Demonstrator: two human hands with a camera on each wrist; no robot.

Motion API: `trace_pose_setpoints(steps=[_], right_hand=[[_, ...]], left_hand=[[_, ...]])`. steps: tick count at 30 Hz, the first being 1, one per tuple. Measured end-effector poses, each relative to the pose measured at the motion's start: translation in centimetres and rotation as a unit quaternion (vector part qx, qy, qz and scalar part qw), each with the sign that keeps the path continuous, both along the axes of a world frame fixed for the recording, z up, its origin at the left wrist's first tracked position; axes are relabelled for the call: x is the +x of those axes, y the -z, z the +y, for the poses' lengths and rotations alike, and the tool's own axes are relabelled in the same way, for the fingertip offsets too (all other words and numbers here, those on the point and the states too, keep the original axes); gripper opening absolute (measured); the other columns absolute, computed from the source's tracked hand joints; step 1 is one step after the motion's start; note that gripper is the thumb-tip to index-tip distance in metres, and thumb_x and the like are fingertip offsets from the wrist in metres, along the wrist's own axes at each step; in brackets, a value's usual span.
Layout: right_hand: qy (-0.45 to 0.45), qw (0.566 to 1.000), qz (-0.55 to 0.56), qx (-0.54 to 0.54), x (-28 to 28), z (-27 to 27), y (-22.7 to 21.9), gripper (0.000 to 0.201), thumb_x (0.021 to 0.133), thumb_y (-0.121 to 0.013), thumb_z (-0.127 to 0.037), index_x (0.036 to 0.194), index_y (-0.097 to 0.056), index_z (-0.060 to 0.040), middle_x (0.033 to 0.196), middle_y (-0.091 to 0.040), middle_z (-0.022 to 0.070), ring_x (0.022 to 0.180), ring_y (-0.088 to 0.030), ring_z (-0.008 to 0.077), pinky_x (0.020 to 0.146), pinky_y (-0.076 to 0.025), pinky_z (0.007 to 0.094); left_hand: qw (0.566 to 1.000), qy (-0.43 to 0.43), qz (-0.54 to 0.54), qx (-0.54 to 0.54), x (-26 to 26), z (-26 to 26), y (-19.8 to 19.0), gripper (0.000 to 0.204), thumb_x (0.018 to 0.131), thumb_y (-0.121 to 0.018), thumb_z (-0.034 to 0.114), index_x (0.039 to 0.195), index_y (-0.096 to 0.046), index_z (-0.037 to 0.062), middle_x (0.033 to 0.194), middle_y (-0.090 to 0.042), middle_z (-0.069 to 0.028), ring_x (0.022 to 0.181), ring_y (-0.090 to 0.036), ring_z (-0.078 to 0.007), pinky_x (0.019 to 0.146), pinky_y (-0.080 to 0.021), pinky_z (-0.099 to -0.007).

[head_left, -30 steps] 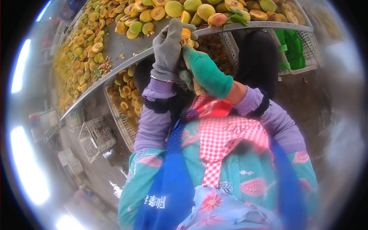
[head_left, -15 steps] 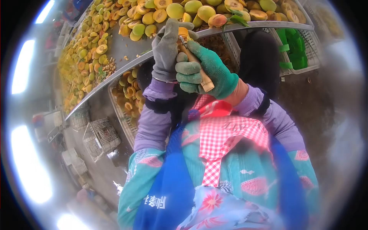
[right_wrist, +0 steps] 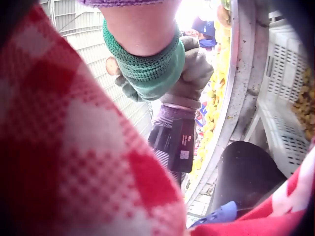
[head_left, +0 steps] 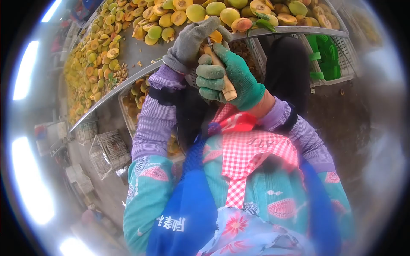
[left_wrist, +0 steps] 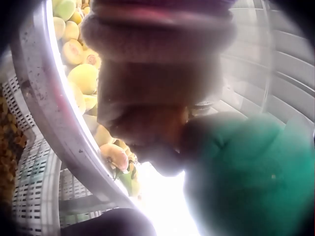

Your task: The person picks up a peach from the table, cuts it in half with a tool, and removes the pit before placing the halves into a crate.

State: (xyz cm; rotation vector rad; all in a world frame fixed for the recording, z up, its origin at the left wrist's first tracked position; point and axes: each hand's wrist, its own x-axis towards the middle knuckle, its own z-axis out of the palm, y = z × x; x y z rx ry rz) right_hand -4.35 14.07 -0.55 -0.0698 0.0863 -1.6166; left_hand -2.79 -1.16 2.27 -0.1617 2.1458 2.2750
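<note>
My left hand [head_left: 188, 45], in a grey glove, grips an orange-fleshed apricot [head_left: 216, 36] at the metal table's edge, its fingers bent over the fruit. My right hand [head_left: 239, 77], gloved in green, has its fingers curled round the wooden handle [head_left: 223, 77] of a tool. The tool's short metal tip [head_left: 209, 41] meets the apricot; its shape is mostly hidden. In the left wrist view the left hand is dark and blurred, beside the green glove [left_wrist: 251, 172]. The right wrist view shows the handle's end [right_wrist: 112, 66] poking out past the green cuff.
Halved and whole apricots [head_left: 102, 55] cover much of the metal table [head_left: 141, 49], with loose pits [head_left: 121, 72] near its raised rim. Below it stand crates of fruit [head_left: 139, 91] and a crate with green plastic items [head_left: 326, 55]. White baskets [head_left: 109, 153] sit on the floor.
The right hand has turned, bringing the tool's handle into full sight. My left wrist and forearm have swung left, and the left hand now bends over the apricot.
</note>
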Motion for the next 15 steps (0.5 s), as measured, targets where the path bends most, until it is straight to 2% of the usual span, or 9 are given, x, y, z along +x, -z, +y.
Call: trace_pose_setpoints(steps=[2, 3, 6, 9, 11, 13, 15], right_hand=[[0.040, 0.992, 0.102, 0.068, 0.7, 0.0, -0.8, 0.040, 0.102, -0.036, -0.051, 0.089, -0.051, -0.0164, 0.062, -0.045, -0.0073, 0.051, -0.043, 0.0115, 0.050, -0.037, 0.0300], [0.034, 0.996, 0.075, 0.043, 0.5, -0.1, -0.8, 0.040, 0.102, -0.036, -0.051, 0.089, -0.051, -0.0162, 0.062, -0.044, -0.0072, 0.052, -0.043, 0.0114, 0.050, -0.037, 0.0298], [0.012, 1.000, 0.008, -0.027, -0.6, -0.1, -0.3, 0.040, 0.101, -0.037, -0.050, 0.089, -0.052, -0.0156, 0.062, -0.044, -0.0072, 0.052, -0.043, 0.0110, 0.051, -0.036, 0.0293], [-0.017, 0.996, -0.028, -0.080, -1.3, -0.9, -0.5, 0.039, 0.102, -0.037, -0.049, 0.090, -0.053, -0.0151, 0.062, -0.043, -0.0076, 0.052, -0.042, 0.0104, 0.051, -0.035, 0.0289], [-0.028, 0.995, -0.054, -0.078, -0.9, -0.6, -0.4, 0.038, 0.102, -0.038, -0.047, 0.091, -0.054, -0.0147, 0.062, -0.043, -0.0078, 0.052, -0.042, 0.0100, 0.051, -0.035, 0.0284], [-0.044, 0.991, -0.074, -0.102, -0.4, -0.8, 0.3, 0.038, 0.102, -0.038, -0.047, 0.092, -0.055, -0.0141, 0.062, -0.042, -0.0079, 0.051, -0.042, 0.0100, 0.051, -0.035, 0.0276], [-0.086, 0.981, -0.112, -0.133, 0.0, -1.6, 0.8, 0.039, 0.102, -0.039, -0.047, 0.091, -0.054, -0.0130, 0.062, -0.044, -0.0065, 0.050, -0.042, 0.0107, 0.049, -0.035, 0.0271]], left_hand=[[0.999, 0.040, -0.031, 0.012, -0.5, -0.2, -0.4, 0.050, 0.101, -0.045, 0.042, 0.095, -0.067, -0.0025, 0.078, -0.065, -0.0124, 0.071, -0.062, -0.0179, 0.069, -0.051, -0.0278], [0.999, 0.043, -0.029, 0.015, -0.6, 0.0, -0.5, 0.050, 0.101, -0.044, 0.042, 0.098, -0.066, -0.0028, 0.080, -0.065, -0.0125, 0.071, -0.061, -0.0174, 0.068, -0.051, -0.0279], [0.998, -0.057, 0.015, 0.031, -0.2, 1.3, -0.9, 0.049, 0.101, -0.044, 0.042, 0.099, -0.066, -0.0019, 0.081, -0.065, -0.0132, 0.072, -0.062, -0.0175, 0.067, -0.051, -0.0284], [0.978, -0.154, 0.100, 0.099, 0.5, 2.4, -0.3, 0.050, 0.100, -0.046, 0.044, 0.103, -0.066, -0.0008, 0.082, -0.065, -0.0142, 0.073, -0.062, -0.0175, 0.066, -0.051, -0.0283], [0.971, -0.185, 0.087, 0.122, 0.9, 3.2, 0.1, 0.052, 0.099, -0.047, 0.048, 0.102, -0.065, -0.0002, 0.083, -0.065, -0.0153, 0.072, -0.063, -0.0199, 0.066, -0.053, -0.0305], [0.962, -0.134, 0.033, 0.237, 0.9, 1.8, 0.8, 0.054, 0.098, -0.046, 0.052, 0.103, -0.063, 0.0010, 0.083, -0.065, -0.0161, 0.071, -0.063, -0.0223, 0.064, -0.054, -0.0326], [0.951, -0.218, 0.023, 0.217, 2.5, 1.7, 0.5, 0.054, 0.098, -0.046, 0.052, 0.105, -0.062, 0.0009, 0.086, -0.065, -0.0159, 0.074, -0.063, -0.0229, 0.065, -0.054, -0.0329]])
